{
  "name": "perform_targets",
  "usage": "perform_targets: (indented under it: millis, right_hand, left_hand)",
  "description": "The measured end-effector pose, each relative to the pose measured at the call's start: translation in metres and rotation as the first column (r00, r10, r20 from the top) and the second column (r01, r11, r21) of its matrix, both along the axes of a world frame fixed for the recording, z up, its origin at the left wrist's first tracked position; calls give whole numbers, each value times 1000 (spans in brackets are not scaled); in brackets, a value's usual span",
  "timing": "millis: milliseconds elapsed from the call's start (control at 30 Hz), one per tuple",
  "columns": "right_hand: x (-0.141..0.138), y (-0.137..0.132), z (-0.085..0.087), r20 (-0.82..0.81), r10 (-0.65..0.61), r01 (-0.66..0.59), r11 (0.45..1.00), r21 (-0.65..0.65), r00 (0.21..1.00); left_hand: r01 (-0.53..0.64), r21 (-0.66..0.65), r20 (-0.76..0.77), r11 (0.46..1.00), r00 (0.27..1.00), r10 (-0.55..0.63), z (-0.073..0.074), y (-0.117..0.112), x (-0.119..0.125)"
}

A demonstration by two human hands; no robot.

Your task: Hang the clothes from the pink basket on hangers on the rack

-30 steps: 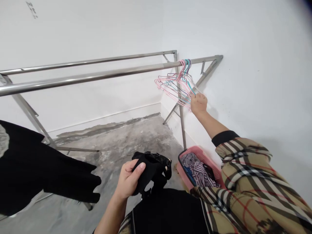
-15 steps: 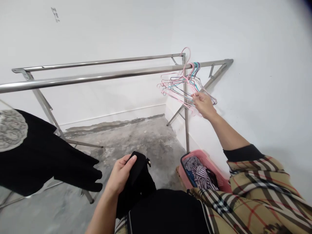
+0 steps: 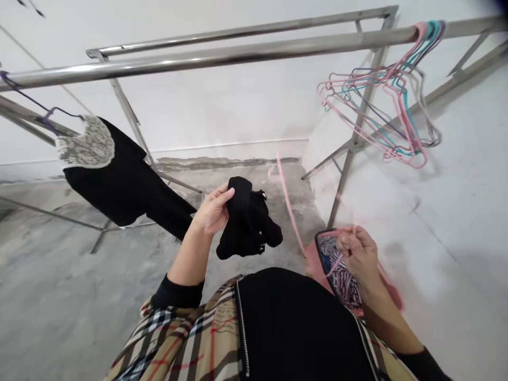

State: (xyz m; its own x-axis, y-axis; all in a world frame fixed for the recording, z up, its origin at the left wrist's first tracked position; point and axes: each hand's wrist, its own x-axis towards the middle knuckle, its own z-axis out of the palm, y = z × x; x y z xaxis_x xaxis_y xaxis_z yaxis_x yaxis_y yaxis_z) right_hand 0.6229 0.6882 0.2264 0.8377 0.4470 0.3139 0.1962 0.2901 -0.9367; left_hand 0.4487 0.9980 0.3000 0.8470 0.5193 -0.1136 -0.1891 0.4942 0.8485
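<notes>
My left hand (image 3: 212,211) is closed on a small black garment (image 3: 246,221) held up in front of my body. My right hand (image 3: 357,253) is closed on a pink wire hanger (image 3: 289,203), blurred by motion, low beside the pink laundry basket (image 3: 313,262). A bunch of pink, teal and grey hangers (image 3: 383,106) hangs on the steel rail (image 3: 222,53) at the upper right. At the left, a black garment with a lace collar (image 3: 119,180) hangs from a purple hanger on the same rail.
The steel drying rack has a second rail (image 3: 238,32) behind and slanted legs (image 3: 349,159) near the wall corner. The basket holds striped and dark clothes (image 3: 345,280). The floor (image 3: 59,296) is grey concrete, and white walls (image 3: 456,211) close in at the right and back.
My right hand has come down from the hanger bunch on the rail, bringing a pink hanger with it. My left hand has raised the black garment. The view has tilted down and left.
</notes>
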Motion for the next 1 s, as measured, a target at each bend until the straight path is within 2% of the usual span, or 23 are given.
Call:
perform_targets:
  millis: [67,133,233,333,400,500,567,600,633,667,700,767,800,833,867,900,933,1000]
  right_hand:
    - [-4,-5,1,-47,59,-63,993,-97,997]
    - [-6,-13,9,-6,64,-64,966,-250,998]
    - [-9,-23,28,116,105,-39,882,-469,988]
    - [-12,-21,43,235,185,-21,824,-566,954]
    - [-15,-10,46,301,214,11,798,-602,929]
    - [-23,17,39,337,310,-7,746,-666,889]
    - [-30,38,30,351,389,-54,731,-680,852]
    - [-35,48,25,359,408,-75,741,-667,840]
    - [-39,57,22,367,404,-89,764,-639,838]
    - [-42,65,19,372,377,-93,797,-597,848]
    - [-45,71,18,372,338,-89,832,-548,864]
    - [-47,77,18,352,244,-61,887,-458,903]
    - [-47,78,19,339,200,-40,904,-425,919]
    - [-47,78,21,327,159,-16,916,-401,931]
    - [-45,78,24,318,126,7,923,-385,940]
    - [-43,77,26,312,96,29,927,-373,945]
    - [-41,77,29,309,69,50,931,-362,949]
    - [-35,79,34,306,49,61,938,-341,951]
  left_hand:
    - [41,11,22,999,999,-41,-1,3,2]
    - [53,18,33,998,998,-53,0,5,3]
    - [47,31,34,998,998,-48,2,7,5]
    - [79,66,27,995,996,-81,7,5,6]
    - [130,109,12,986,991,-132,9,0,9]
    - [212,195,-20,958,977,-212,6,-13,15]
    - [273,297,-48,915,961,-271,0,-25,19]
    - [303,377,-69,875,952,-299,-2,-32,20]
    - [330,480,-100,813,941,-323,-5,-38,21]
    - [352,602,-141,717,930,-339,-6,-44,22]
    - [358,730,-188,582,924,-333,-6,-49,21]
    - [322,920,-265,224,931,-250,-2,-56,19]
    - [290,956,-278,39,942,-188,2,-57,17]
    - [259,958,-274,-121,953,-126,7,-57,15]
    - [237,939,-263,-248,962,-75,12,-56,13]
    - [228,912,-255,-341,966,-36,16,-54,12]
    - [229,884,-254,-407,967,-9,21,-51,10]
    - [238,842,-257,-484,966,29,27,-45,8]
